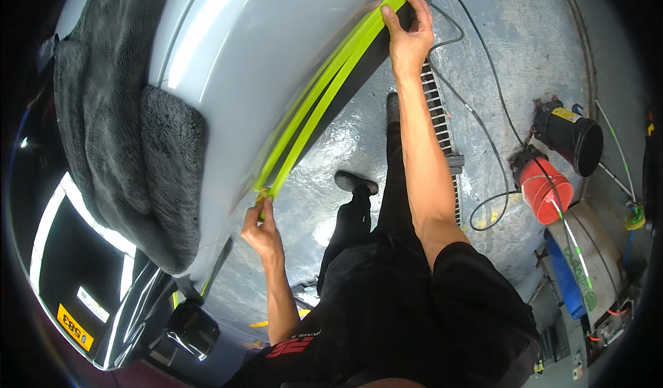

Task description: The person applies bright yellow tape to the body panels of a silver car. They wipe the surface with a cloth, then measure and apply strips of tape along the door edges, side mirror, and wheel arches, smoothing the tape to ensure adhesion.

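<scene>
Two bright yellow-green bands of masking tape [307, 129] run along the lower edge of a glossy pale grey car body panel [235, 63]. One band lies nearer the panel; whether it is tape or a reflection I cannot tell. My left hand [264, 234] pinches the near end of the outer band, beside the panel's near corner. Further along, my right arm reaches far forward, and my right hand [412, 34] grips the tape at the far end, thumb on its face and fingers at the outer edge. Below the tape is a dark trim strip [366, 63].
A dark grey plush towel [117, 118] drapes over the car, left of the panel. A black side mirror [193, 329] juts out near me. On the floor at right lie a drain grate [436, 105], a looping black hose [487, 125], a red bucket [545, 187] and a black bucket [570, 139].
</scene>
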The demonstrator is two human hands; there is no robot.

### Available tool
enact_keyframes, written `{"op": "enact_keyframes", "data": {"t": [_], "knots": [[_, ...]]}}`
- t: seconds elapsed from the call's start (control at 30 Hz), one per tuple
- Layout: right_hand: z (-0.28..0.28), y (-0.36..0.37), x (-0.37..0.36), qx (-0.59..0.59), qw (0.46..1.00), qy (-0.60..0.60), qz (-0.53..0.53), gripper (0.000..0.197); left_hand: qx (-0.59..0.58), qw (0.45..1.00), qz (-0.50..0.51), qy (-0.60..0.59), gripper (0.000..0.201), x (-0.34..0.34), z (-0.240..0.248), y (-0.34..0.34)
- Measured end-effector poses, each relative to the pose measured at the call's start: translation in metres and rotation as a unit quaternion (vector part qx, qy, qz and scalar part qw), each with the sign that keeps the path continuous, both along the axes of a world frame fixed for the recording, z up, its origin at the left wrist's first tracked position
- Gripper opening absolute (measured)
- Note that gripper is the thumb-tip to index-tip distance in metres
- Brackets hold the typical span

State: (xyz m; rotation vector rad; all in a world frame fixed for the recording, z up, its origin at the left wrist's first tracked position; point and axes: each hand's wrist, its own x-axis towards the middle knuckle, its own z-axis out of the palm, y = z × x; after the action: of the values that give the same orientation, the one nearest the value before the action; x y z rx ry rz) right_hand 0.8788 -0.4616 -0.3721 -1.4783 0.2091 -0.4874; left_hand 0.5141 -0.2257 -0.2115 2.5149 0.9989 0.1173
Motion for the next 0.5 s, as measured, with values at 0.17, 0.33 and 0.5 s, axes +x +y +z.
{"op": "enact_keyframes", "data": {"t": [0.17,0.33,0.5], "knots": [[0.009,0.009,-0.021,-0.017,1.0,0.007,0.017,0.068,0.027,0.999,-0.006,-0.025,0.016,-0.014,-0.011,0.016],[0.016,0.019,-0.04,-0.025,0.999,0.012,0.031,0.08,0.055,0.997,-0.007,-0.058,0.013,-0.035,-0.031,0.029],[0.018,0.029,-0.06,-0.051,0.998,0.006,0.042,0.085,0.085,0.989,-0.026,-0.12,0.012,-0.049,-0.047,0.038]]}}
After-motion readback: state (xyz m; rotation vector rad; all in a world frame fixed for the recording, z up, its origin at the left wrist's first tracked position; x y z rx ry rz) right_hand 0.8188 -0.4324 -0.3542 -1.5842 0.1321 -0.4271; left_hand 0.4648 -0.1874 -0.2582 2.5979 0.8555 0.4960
